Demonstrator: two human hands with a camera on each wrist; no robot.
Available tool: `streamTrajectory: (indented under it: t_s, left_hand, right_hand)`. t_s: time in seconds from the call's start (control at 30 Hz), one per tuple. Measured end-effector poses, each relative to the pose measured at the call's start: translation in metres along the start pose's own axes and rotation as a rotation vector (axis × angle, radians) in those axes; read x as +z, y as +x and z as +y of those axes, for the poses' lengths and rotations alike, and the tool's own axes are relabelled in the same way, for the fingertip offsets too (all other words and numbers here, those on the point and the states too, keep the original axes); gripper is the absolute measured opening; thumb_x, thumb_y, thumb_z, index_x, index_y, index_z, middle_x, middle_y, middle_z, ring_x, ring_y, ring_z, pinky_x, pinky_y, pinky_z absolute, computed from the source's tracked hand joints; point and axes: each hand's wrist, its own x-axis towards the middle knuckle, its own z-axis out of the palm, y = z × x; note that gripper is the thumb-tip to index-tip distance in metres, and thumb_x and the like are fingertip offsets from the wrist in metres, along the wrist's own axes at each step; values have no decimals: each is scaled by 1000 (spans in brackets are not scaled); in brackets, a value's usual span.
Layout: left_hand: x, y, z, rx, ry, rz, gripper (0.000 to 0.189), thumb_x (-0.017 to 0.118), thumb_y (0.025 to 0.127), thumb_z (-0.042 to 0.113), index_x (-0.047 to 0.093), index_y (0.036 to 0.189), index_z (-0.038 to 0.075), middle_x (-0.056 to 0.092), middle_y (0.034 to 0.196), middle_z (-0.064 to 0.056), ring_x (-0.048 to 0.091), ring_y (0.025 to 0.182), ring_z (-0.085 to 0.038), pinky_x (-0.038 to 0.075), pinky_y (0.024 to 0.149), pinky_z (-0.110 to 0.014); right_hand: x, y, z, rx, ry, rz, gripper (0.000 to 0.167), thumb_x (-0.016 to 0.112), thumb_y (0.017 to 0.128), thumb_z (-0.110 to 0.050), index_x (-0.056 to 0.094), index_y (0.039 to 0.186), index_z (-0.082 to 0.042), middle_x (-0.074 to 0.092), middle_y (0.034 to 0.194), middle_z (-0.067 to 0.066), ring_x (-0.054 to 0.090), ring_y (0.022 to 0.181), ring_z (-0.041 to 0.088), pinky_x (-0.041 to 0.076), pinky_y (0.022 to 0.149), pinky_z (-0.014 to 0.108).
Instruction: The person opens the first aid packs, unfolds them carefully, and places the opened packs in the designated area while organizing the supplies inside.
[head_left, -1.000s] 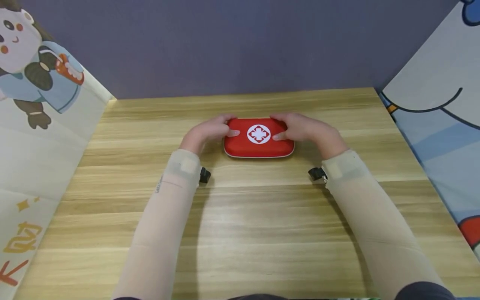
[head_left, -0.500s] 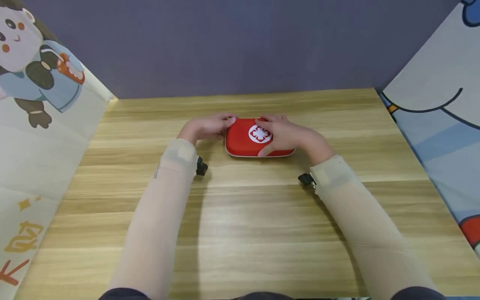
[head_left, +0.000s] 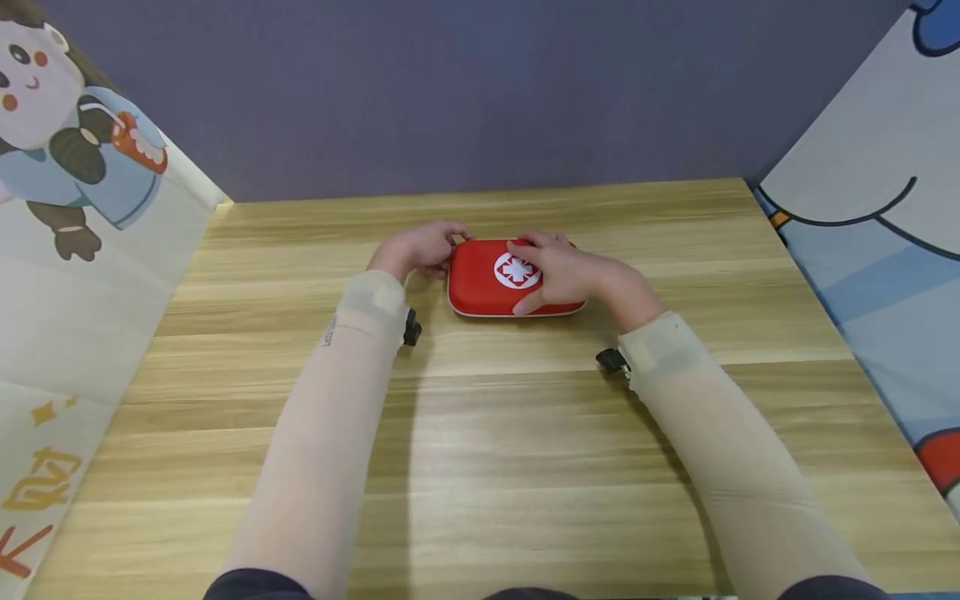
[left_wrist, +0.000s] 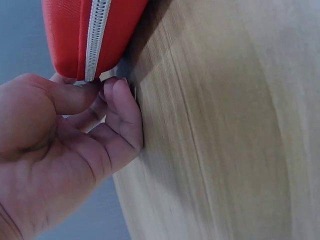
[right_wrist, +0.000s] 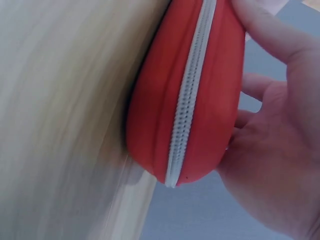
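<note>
A red zippered first-aid case with a white cross emblem lies flat on the wooden table. At its back left corner is my left hand, thumb and fingertips pinched together right at the end of the silver zipper. What they pinch looks like the zipper pull, mostly hidden by the fingers. My right hand rests spread over the right part of the lid, thumb near the front edge and fingers toward the back, partly covering the emblem. In the right wrist view, the zipper runs round the case's right side, below that hand.
The wooden table extends around the case. Behind it stands a dark blue-grey wall panel. Printed cartoon panels border the left and right sides. Each wrist wears a small black camera.
My right hand has shifted left from the case's right end onto the lid. My left thumb has left the lid, and that hand now pinches at the back left corner. The case stays nearly in place.
</note>
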Motion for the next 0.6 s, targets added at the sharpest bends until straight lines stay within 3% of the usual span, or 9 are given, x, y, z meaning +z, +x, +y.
streamTrajectory:
  t_s: [0.23,0.37,0.6]
  left_hand:
    - [-2,4,-3,9,19,-23,40,32,111,3,54,141,14,50,91,-2,55,73,-12,54,65,-23]
    - [-2,4,-4,22,33,-32,33,31,111,4,54,134,11,49,84,-2,51,71,-12,50,62,-21]
    - [-1,2,-11,68,28,26,15,41,113,9,53,108,2,48,85,-5,50,71,-14,49,64,-22]
  right_hand:
    - [3,-2,6,-24,8,9,110,85,86,-51,25,171,-17,12,179,16,3,161,59,4,134,66]
    - [4,-3,8,-29,9,12,110,85,86,-51,25,171,-17,11,179,16,1,161,60,3,134,67]
    - [5,-4,9,-31,13,15,110,85,86,-52,25,171,-17,12,179,16,2,161,60,5,134,67]
